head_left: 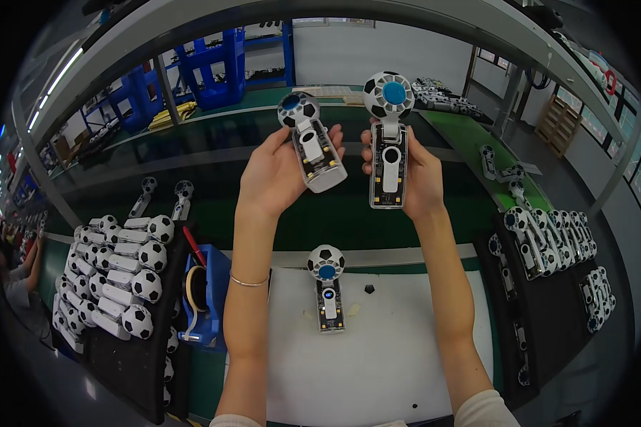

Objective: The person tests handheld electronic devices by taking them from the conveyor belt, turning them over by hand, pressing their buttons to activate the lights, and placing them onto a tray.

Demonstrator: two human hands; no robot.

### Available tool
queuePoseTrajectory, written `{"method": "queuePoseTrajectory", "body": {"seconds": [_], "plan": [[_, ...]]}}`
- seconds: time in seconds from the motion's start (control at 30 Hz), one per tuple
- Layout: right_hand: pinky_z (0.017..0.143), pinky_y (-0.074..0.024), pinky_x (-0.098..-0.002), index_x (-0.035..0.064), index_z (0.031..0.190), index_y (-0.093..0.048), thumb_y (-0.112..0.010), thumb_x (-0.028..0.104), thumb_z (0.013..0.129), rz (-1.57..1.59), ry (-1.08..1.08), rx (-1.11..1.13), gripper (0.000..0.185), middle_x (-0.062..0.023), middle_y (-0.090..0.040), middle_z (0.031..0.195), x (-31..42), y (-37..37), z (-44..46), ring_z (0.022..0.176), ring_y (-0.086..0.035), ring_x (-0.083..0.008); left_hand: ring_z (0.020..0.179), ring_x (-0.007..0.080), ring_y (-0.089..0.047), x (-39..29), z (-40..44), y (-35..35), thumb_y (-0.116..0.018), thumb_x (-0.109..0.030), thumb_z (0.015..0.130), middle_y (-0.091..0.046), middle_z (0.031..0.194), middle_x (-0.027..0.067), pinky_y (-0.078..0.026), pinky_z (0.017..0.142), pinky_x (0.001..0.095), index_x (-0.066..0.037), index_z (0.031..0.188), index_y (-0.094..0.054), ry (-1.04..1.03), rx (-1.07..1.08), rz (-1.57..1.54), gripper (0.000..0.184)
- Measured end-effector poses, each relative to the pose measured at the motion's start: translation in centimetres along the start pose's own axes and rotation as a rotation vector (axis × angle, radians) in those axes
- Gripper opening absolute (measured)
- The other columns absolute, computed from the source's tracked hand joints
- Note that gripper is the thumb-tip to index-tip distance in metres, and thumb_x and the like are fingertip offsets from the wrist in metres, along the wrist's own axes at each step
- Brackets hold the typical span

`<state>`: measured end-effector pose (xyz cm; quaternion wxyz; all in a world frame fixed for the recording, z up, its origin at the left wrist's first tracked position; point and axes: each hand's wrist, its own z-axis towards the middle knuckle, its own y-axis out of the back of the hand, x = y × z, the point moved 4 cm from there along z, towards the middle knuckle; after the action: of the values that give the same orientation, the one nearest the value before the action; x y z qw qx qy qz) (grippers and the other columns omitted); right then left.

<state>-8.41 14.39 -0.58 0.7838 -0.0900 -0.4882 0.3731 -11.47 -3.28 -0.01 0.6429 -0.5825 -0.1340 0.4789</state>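
My left hand (276,171) is wrapped round a handheld device (312,153) with a clear body and a football-patterned head, tilted to the left. My right hand (424,174) grips a similar device (389,167), held upright, its round head showing a blue disc. Both are raised over the dark green conveyor, side by side and apart. Below them, between my forearms, a third device (330,306) lies on the white mat (384,356), with a small lit display on its body. A small black piece (369,289) rests to the right of its head.
Stacked football-headed devices (114,267) fill a black board at left, beside a blue tape dispenser (210,299) with a red pen. More devices (548,238) lie on a rack at right. A co-worker's arm (30,267) shows at far left. A metal frame (320,8) arches overhead.
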Motion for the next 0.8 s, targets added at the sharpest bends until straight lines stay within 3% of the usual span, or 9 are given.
{"method": "queuePoseTrajectory", "body": {"seconds": [0.13,0.2,0.23,0.33,0.37,0.47,0.8], "plan": [[0.078,-0.0536,-0.034,0.0001,0.13,-0.043,-0.021,0.034,0.101,0.053,0.034,0.023,0.049,-0.0154,-0.059,0.109,0.6,-1.3,-0.3,0.09,-0.061,-0.0212,0.122,0.036,-0.045,0.6,-0.7,-1.9,-0.027,-0.021,0.101,-0.041,0.133,0.0257,-0.036,0.106,0.05,0.004,0.132,-0.034,-0.071,0.013,-0.003,0.041],[0.073,-0.0493,-0.0341,-0.0028,0.129,-0.04,-0.023,0.031,0.101,0.035,0.035,-0.064,0.047,-0.0156,-0.056,0.107,1.0,-2.0,-0.6,0.085,-0.055,-0.0219,0.123,0.035,-0.044,0.6,-0.8,-2.2,-0.03,-0.023,0.101,-0.042,0.133,0.0238,-0.037,0.106,0.0499,0.004,0.132,-0.034,-0.119,0.101,0.029,0.041],[0.073,-0.0493,-0.0341,-0.0028,0.129,-0.04,-0.023,0.031,0.101,0.032,0.039,-0.065,0.047,-0.0156,-0.056,0.107,1.1,-1.9,-0.6,0.085,-0.055,-0.0219,0.118,0.0321,-0.049,0.8,-0.9,-2.6,-0.032,-0.027,0.101,-0.047,0.129,0.021,-0.043,0.101,0.0476,0.002,0.133,-0.035,-0.137,0.109,0.117,0.043],[0.079,-0.0534,-0.0346,-0.0016,0.128,-0.043,-0.021,0.033,0.101,0.084,0.045,0.075,0.05,-0.0167,-0.059,0.11,1.4,-2.2,-0.7,0.09,-0.061,-0.0219,0.111,0.0294,-0.055,1.1,-0.9,-2.8,-0.031,-0.032,0.101,-0.054,0.122,0.0202,-0.048,0.095,0.0428,0.002,0.129,-0.042,-0.124,0.148,0.285,0.046],[0.079,-0.0534,-0.0347,-0.0019,0.126,-0.045,-0.021,0.033,0.101,0.08,0.05,0.069,0.05,-0.017,-0.059,0.11,1.5,-2.5,-0.9,0.09,-0.061,-0.022,0.102,0.0281,-0.06,1.2,-1.1,-2.8,-0.031,-0.036,0.101,-0.058,0.116,0.0194,-0.053,0.087,0.0398,0.001,0.125,-0.046,-0.181,0.089,0.417,0.047],[0.079,-0.0533,-0.0347,-0.0027,0.123,-0.047,-0.02,0.033,0.101,0.075,0.055,0.059,0.05,-0.0175,-0.059,0.109,1.6,-3.6,-1.2,0.091,-0.061,-0.0221,0.101,0.0288,-0.061,1.6,-0.9,-3.1,-0.03,-0.036,0.101,-0.058,0.115,0.0207,-0.053,0.086,0.0396,0.002,0.124,-0.046,-0.217,0.207,0.425,0.048],[0.077,-0.0531,-0.0348,-0.0052,0.126,-0.042,-0.019,0.031,0.101,-0.014,0.141,0.014,0.05,-0.0163,-0.058,0.106,2.4,-5.2,-2.1,0.087,-0.06,-0.0238,0.103,0.0298,-0.06,2.7,-1.2,-3.7,-0.022,-0.042,0.1,-0.056,0.118,0.0227,-0.053,0.088,0.0392,0.004,0.129,-0.042,-0.189,0.197,0.397,0.058]]}}
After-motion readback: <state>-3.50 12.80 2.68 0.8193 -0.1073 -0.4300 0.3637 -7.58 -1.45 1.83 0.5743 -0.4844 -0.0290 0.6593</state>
